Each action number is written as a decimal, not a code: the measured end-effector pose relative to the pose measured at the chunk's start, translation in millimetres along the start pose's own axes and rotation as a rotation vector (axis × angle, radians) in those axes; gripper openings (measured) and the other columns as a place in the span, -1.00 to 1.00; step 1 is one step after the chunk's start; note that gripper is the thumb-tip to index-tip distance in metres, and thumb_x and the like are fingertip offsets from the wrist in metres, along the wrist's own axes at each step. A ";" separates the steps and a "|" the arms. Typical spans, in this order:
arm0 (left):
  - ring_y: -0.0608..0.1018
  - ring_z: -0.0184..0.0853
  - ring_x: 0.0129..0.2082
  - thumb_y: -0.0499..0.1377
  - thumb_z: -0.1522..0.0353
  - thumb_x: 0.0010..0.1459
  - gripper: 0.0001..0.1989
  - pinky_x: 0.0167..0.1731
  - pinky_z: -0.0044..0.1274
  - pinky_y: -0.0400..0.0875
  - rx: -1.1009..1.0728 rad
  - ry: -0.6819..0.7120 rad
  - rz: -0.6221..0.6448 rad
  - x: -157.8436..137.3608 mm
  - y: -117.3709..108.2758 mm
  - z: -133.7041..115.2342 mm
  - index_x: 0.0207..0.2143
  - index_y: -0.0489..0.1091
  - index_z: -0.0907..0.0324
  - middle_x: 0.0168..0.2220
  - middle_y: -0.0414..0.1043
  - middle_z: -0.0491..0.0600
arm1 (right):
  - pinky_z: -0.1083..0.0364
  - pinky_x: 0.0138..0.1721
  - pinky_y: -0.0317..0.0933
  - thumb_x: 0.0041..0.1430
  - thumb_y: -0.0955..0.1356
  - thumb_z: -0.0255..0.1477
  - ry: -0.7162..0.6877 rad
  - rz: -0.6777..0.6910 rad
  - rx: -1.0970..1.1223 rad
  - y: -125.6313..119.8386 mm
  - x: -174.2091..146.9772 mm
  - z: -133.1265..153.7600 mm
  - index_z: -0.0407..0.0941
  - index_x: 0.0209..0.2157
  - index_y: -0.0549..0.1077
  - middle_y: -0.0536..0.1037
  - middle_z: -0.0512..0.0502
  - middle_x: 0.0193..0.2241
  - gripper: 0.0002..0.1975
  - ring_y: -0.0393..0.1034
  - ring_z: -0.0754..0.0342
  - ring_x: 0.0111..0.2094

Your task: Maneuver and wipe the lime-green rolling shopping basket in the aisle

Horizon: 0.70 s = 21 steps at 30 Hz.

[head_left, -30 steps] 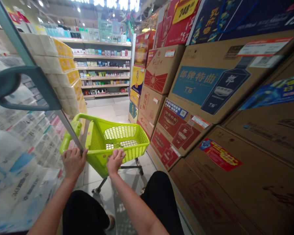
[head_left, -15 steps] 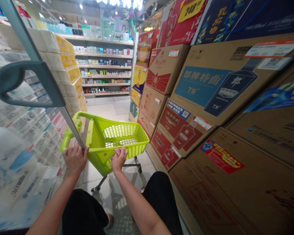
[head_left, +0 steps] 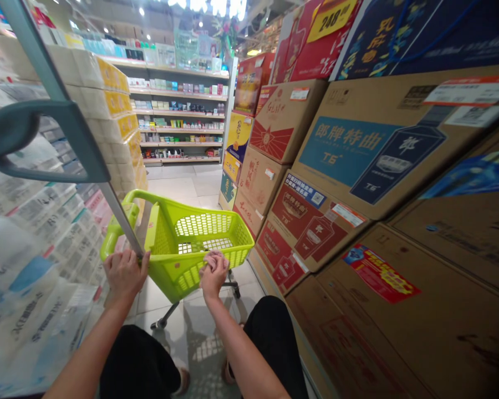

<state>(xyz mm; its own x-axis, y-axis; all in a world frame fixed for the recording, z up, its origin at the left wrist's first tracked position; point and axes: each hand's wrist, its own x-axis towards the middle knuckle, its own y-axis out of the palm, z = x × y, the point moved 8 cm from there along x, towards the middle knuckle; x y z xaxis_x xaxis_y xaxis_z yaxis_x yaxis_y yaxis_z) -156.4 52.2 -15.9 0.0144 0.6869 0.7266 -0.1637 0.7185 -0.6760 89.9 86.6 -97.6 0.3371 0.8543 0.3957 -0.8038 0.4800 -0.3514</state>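
A lime-green shopping cart (head_left: 160, 277) stands in front of me, side-on, with its slotted basket open at the top. My left hand (head_left: 125, 274) is closed on the cart's near rear corner, beside the foot of a slanted grey pole. That pole (head_left: 116, 205) carries a dark grey loop handle (head_left: 77, 141) higher up. In my right hand (head_left: 213, 281) is a crumpled pinkish cloth (head_left: 216, 259), bunched against the basket's near rim. Part of the cloth is hidden by my fingers.
Stacked cardboard cartons (head_left: 341, 144) line the right side closely. Packs of tissue (head_left: 95, 100) and plastic-wrapped packages (head_left: 29, 277) are piled on the left. Beyond the cart, pale floor tiles (head_left: 178, 180) lead to shelves of small goods (head_left: 183, 113).
My right hand has slid a little to the right along the basket's near rim, and the pinkish cloth shows more clearly. My left hand stays at the rear corner.
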 end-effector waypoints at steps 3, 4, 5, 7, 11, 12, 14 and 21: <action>0.33 -0.15 -0.29 0.04 0.10 0.21 -0.67 -0.10 -0.31 0.11 0.010 -0.008 -0.006 1.1 1.5 -2.7 -0.48 0.28 0.12 -0.46 0.36 0.02 | -0.08 0.08 0.25 0.25 0.29 -0.47 0.004 -0.026 -0.029 7.5 -0.5 18.1 -0.06 -0.02 0.44 0.35 -0.17 0.08 -0.73 0.25 -0.07 0.09; 0.33 -0.15 -0.29 0.04 0.10 0.21 -0.67 -0.10 -0.31 0.11 0.016 -0.005 -0.003 1.4 1.5 -4.1 -0.48 0.28 0.12 -0.46 0.35 0.02 | -0.07 0.09 0.22 0.22 0.28 -0.52 -0.033 0.003 -0.034 16.6 -4.3 31.4 -0.04 -0.05 0.47 0.36 -0.15 0.07 -0.71 0.22 -0.07 0.10; 0.32 -0.15 -0.29 0.04 0.11 0.21 -0.68 -0.10 -0.31 0.11 0.022 -0.002 -0.001 1.7 1.0 -5.3 -0.48 0.28 0.12 -0.46 0.35 0.02 | -0.06 0.10 0.20 0.21 0.28 -0.55 -0.098 0.055 -0.036 27.8 -9.7 47.3 -0.02 -0.07 0.49 0.38 -0.12 0.05 -0.70 0.21 -0.06 0.09; 0.32 -0.15 -0.29 0.04 0.12 0.21 -0.70 -0.11 -0.31 0.12 0.032 0.003 0.001 1.3 -0.7 -6.7 -0.47 0.28 0.12 -0.46 0.34 0.01 | -0.03 0.08 0.19 0.21 0.27 -0.55 -0.276 0.190 -0.039 49.7 -24.0 78.1 0.02 -0.07 0.50 0.39 -0.07 0.05 -0.68 0.18 -0.04 0.07; 0.33 -0.15 -0.26 0.05 0.18 0.20 -0.75 -0.09 -0.31 0.11 0.024 0.028 0.014 -2.8 -2.4 -5.8 -0.46 0.29 0.12 -0.44 0.35 0.01 | 0.01 -0.03 0.18 0.25 0.23 -0.55 -0.391 0.248 -0.093 50.8 -29.0 71.3 0.08 0.00 0.47 0.41 -0.04 0.07 -0.62 0.15 -0.05 0.02; 0.33 -0.14 -0.26 0.05 0.18 0.20 -0.75 -0.09 -0.30 0.11 0.014 0.033 0.020 -4.2 -1.9 -5.1 -0.45 0.29 0.12 -0.43 0.35 0.01 | 0.00 -0.04 0.18 0.25 0.22 -0.57 -0.349 0.222 -0.119 42.8 -21.2 53.6 0.08 -0.01 0.49 0.43 -0.04 0.05 -0.61 0.15 -0.05 0.00; 0.33 -0.14 -0.25 0.05 0.18 0.19 -0.75 -0.09 -0.30 0.11 -0.010 0.029 0.025 -6.3 -0.4 -3.2 -0.46 0.29 0.12 -0.44 0.35 0.01 | 0.00 -0.05 0.16 0.19 0.20 -0.63 -0.270 0.177 -0.183 25.1 -0.9 12.5 0.07 -0.03 0.50 0.43 -0.05 0.04 -0.55 0.13 -0.06 0.00; 0.31 -0.13 -0.28 0.07 0.14 0.17 -0.73 -0.10 -0.26 0.10 -0.111 -0.050 -0.016 -4.5 1.5 -4.8 -0.47 0.31 0.12 -0.45 0.33 0.03 | -0.14 0.09 0.06 0.10 0.20 -0.61 0.035 -0.219 -0.243 -9.8 32.1 -60.6 -0.14 -0.07 0.45 0.29 -0.32 -0.01 -0.62 0.12 -0.15 0.05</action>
<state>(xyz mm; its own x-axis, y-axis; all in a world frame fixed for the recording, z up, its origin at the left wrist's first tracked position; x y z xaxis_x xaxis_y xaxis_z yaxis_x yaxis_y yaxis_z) -152.0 50.7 -20.8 -0.0333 0.6706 0.7410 -0.0538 0.7392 -0.6714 138.2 121.5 -132.9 0.5094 0.7297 0.4562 -0.5713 0.6832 -0.4548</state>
